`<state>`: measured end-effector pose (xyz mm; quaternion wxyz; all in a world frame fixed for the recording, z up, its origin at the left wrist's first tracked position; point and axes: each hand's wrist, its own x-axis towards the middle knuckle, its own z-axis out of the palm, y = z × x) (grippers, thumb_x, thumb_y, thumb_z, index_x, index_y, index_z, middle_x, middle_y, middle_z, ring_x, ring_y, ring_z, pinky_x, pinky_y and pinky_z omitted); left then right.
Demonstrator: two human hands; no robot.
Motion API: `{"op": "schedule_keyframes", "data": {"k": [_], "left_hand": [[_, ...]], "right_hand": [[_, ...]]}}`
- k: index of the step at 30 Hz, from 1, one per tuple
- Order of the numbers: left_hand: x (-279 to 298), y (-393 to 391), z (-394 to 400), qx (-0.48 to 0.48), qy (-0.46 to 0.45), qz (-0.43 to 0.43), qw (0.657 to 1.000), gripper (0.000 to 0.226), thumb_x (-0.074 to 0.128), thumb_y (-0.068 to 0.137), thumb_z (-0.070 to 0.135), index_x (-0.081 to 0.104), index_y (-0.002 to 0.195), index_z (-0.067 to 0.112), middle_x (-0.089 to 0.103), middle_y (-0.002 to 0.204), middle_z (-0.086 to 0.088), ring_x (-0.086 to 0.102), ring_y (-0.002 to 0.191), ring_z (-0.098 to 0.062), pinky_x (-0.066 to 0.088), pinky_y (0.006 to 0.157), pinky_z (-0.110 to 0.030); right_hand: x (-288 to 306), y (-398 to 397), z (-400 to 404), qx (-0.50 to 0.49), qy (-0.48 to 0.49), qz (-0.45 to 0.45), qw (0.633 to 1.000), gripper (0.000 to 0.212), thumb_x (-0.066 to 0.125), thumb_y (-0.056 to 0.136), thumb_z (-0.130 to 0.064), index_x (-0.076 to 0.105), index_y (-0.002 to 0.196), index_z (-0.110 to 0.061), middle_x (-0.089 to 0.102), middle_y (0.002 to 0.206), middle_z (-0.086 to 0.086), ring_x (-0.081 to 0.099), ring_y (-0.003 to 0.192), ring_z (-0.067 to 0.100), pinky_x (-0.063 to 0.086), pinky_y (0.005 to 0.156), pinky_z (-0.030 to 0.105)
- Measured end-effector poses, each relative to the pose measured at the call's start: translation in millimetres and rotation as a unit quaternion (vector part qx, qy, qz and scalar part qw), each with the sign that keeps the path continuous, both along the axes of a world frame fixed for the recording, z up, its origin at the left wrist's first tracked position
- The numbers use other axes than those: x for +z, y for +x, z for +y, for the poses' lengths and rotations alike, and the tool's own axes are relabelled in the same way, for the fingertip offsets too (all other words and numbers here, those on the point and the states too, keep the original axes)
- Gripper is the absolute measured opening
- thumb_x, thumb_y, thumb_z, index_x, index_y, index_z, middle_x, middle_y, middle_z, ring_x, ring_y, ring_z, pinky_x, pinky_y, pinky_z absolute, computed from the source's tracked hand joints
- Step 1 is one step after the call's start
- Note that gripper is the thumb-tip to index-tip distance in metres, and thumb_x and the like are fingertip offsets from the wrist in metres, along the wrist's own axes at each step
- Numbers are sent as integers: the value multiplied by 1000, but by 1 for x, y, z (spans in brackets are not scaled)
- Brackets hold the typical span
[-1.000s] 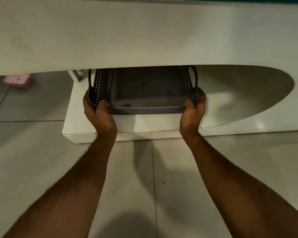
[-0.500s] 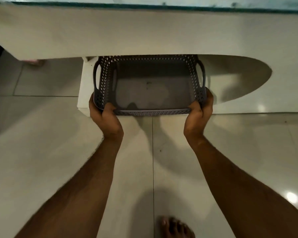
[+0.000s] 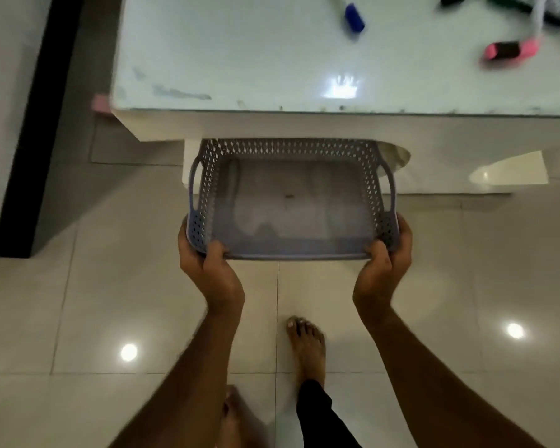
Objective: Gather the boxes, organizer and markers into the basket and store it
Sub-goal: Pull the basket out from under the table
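Note:
A grey perforated basket [image 3: 291,147] with side handles hangs in the air in front of the white table, with nothing inside it. My left hand [image 3: 207,270] grips its near left corner. My right hand [image 3: 382,266] grips its near right corner. The basket's far rim lies just under the table's front edge. On the glass table top [image 3: 240,59] a blue-capped marker [image 3: 353,16] lies at the upper middle. A pink and black marker [image 3: 511,51] lies at the upper right. Darker markers [image 3: 524,8] show at the top right corner, blurred.
The table's low white base shelf [image 3: 450,182] runs along the floor behind the basket. A black strip [image 3: 36,124] runs down the left wall. A pink object [image 3: 101,103] peeks out at the table's left corner. My bare feet [image 3: 304,347] stand on the glossy tiled floor.
Both hands have drawn the basket out from the shelf under the table and lifted it toward me. My view has risen, so the table top and markers now show.

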<state>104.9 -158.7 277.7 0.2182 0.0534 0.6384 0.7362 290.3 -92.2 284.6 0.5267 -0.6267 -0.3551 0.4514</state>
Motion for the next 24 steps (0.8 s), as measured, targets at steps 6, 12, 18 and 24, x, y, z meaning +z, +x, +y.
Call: {"op": "schedule_keyframes", "data": {"k": [6, 12, 18, 24], "left_hand": [[89, 23, -41, 22, -18, 18, 999, 68, 46, 71, -7, 52, 139, -10, 61, 121, -14, 65, 101, -7, 54, 66, -17], [141, 13, -37, 20, 3, 44, 999, 74, 44, 66, -8, 53, 139, -7, 61, 126, -15, 60, 108, -21, 52, 64, -18], [176, -18, 6, 19, 47, 56, 997, 69, 44, 70, -9, 53, 138, -9, 60, 126, -17, 60, 111, -26, 58, 67, -23], [179, -40, 50, 30, 38, 67, 997, 68, 45, 67, -9, 56, 134, -10, 60, 119, -16, 60, 104, -22, 54, 69, -22]], "right_hand": [[85, 17, -40, -7, 16, 0, 1000, 68, 42, 71, 7, 52, 138, 3, 61, 132, 18, 63, 117, 18, 56, 95, 26], [141, 11, -35, -2, 58, 2, 998, 72, 45, 69, 6, 52, 140, 1, 60, 135, 19, 61, 121, 23, 55, 98, 27], [169, -15, 6, -1, 78, 34, 996, 72, 43, 69, 8, 50, 140, 2, 59, 134, 21, 60, 118, 22, 53, 98, 34], [169, -41, 52, 4, 84, 52, 995, 69, 42, 73, 14, 47, 141, 6, 59, 129, 11, 62, 112, 7, 53, 96, 25]]}}
